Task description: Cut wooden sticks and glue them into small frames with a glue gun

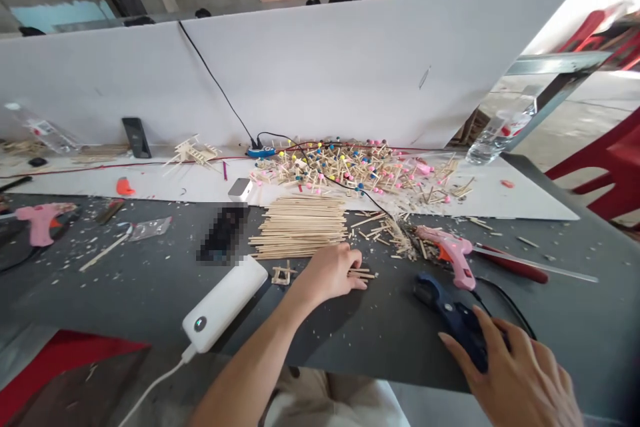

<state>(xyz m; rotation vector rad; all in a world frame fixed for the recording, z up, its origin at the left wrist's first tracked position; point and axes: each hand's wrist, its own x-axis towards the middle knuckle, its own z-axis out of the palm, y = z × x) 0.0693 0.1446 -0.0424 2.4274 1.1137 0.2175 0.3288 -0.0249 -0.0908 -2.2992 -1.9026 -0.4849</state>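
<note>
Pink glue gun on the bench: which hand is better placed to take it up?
Right, probably: the right hand lies on a dark blue tool beside the pink glue gun; the left hand is on wooden sticks.

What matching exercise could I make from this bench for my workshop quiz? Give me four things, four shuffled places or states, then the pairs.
Things:
1. left hand
2. right hand
3. white power bank
4. heap of ball-tipped sticks

Places:
A. on the dark blue glue gun
B. on the white board
C. at the loose wooden sticks
D. near the front edge of the dark table, its cable trailing off

Pairs: 1-C, 2-A, 3-D, 4-B
</note>
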